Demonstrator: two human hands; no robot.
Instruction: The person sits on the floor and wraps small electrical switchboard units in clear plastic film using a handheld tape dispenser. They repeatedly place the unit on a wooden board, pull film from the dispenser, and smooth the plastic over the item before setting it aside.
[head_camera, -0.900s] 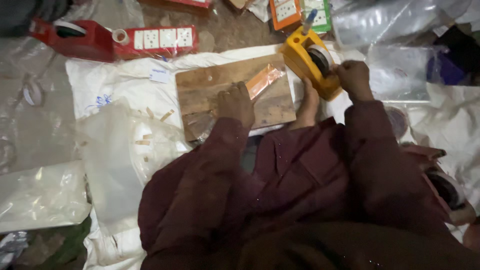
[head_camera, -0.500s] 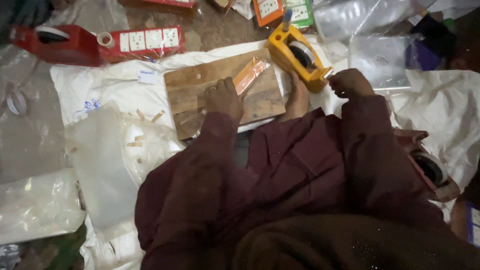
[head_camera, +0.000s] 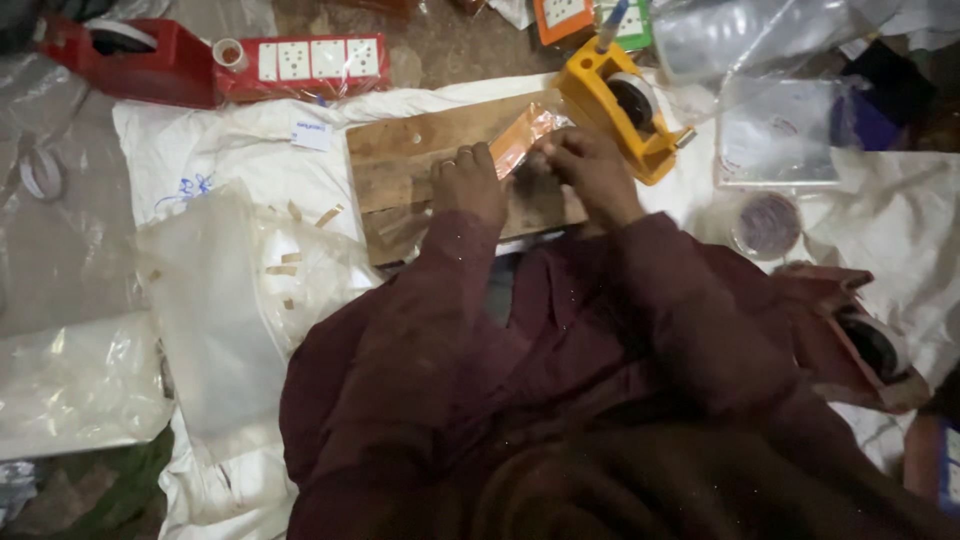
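A small orange packet in clear plastic (head_camera: 522, 138) lies on a wooden board (head_camera: 420, 150) in front of me. My left hand (head_camera: 468, 185) presses flat on the packet's lower end. My right hand (head_camera: 590, 170) is on the board just right of the packet, its fingers curled at the packet's edge; whether they pinch tape I cannot tell. A yellow tape dispenser (head_camera: 625, 105) stands at the board's far right corner, close beyond my right hand. Dark red sleeves cover both my arms.
A white cloth (head_camera: 220, 150) covers the floor. A red tape dispenser (head_camera: 130, 60) and a red-and-white switch strip (head_camera: 305, 62) lie at the far left. Clear plastic bags (head_camera: 210, 320) are piled at left. Another red dispenser (head_camera: 860, 340) and a round lid (head_camera: 767, 225) sit at right.
My right hand has left the yellow tape dispenser and come down to the left onto the board beside the orange packet. My left hand has stayed on the packet.
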